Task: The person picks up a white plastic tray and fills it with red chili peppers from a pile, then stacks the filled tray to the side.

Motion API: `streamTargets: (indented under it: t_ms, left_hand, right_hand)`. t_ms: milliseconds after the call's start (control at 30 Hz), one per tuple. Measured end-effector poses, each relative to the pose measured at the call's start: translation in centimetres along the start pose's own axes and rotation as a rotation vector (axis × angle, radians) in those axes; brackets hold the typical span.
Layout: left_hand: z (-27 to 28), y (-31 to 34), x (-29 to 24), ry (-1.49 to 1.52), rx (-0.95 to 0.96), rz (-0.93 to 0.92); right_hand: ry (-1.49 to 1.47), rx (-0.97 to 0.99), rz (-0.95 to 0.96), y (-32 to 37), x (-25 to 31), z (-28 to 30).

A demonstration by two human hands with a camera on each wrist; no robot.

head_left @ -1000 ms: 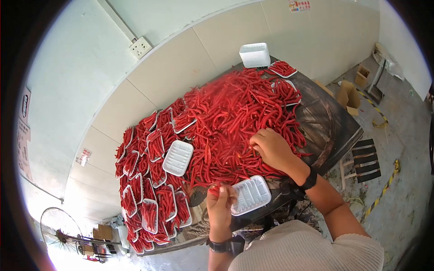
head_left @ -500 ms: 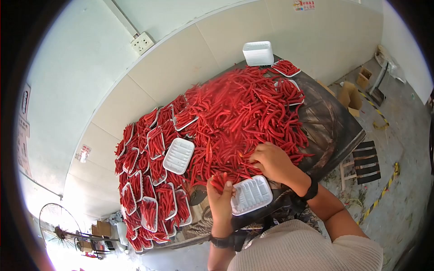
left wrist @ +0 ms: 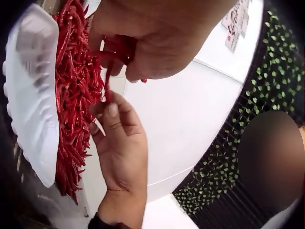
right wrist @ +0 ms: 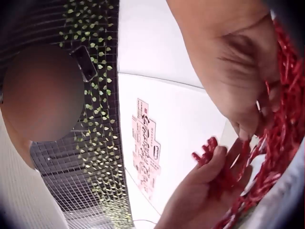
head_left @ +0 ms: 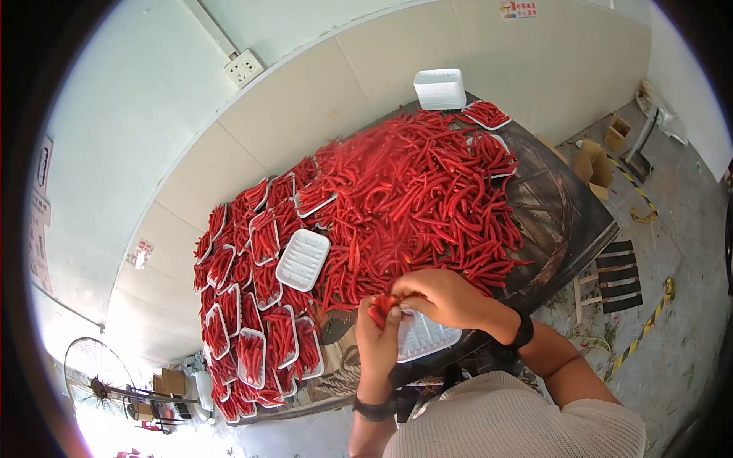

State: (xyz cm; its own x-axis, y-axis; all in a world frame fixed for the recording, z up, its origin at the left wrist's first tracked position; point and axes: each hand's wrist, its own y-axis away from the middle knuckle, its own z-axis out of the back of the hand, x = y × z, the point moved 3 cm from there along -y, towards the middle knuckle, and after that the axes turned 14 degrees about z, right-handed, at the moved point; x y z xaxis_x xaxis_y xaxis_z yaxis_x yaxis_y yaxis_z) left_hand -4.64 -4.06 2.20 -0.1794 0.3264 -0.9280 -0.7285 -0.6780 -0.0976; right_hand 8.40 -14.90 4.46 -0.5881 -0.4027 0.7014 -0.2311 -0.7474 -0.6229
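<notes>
A bunch of red chili peppers (left wrist: 120,47) is gripped in my left hand (head_left: 376,342), its fingers curled round them. My right hand (head_left: 447,298) has come right up to it, and in the left wrist view its thumb and fingertips pinch a red chili (left wrist: 108,95) beside the bunch. Below both hands a white ribbed tray (head_left: 424,340) lies at the table's near edge, partly covered by the right hand in the head view. Just beyond the hands spreads a large heap of loose red chilies (head_left: 416,202).
Several trays filled with chilies (head_left: 282,336) crowd the table's left side. Another white tray (head_left: 303,259) without chilies sits between them and the heap. A stack of white trays (head_left: 440,89) stands at the back by the wall. Cardboard boxes (head_left: 592,168) are on the floor at right.
My right hand has moved from the near part of the heap leftward and toward me, over the white tray to my left hand. The left hand keeps holding its chilies.
</notes>
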Motion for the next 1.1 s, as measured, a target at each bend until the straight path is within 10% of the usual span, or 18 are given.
streamTargets:
  t_ms: [433, 600, 700, 900, 1100]
  left_hand:
    - [2.4, 0.6, 1.5, 0.603, -0.022, 0.293]
    - [3.3, 0.4, 2.9, 0.444, -0.124, 0.255]
    - [2.8, 0.6, 2.8, 0.734, 0.029, 0.412]
    - [3.5, 1.4, 3.0, 0.943, 0.655, 0.633]
    - [4.1, 2.3, 3.4, 0.871, 0.483, 0.649]
  right_hand:
    - [0.744, 0.239, -0.218, 0.3, -5.2, -1.3]
    - [0.382, -0.105, 0.041, -0.8, -2.7, -0.4]
    - [0.172, 0.114, 0.169, -1.5, 0.5, -1.1]
    - [-0.182, 0.246, 0.001, -2.4, 1.8, -1.7]
    - [-0.345, 0.222, -0.115, -3.2, -1.2, -3.7]
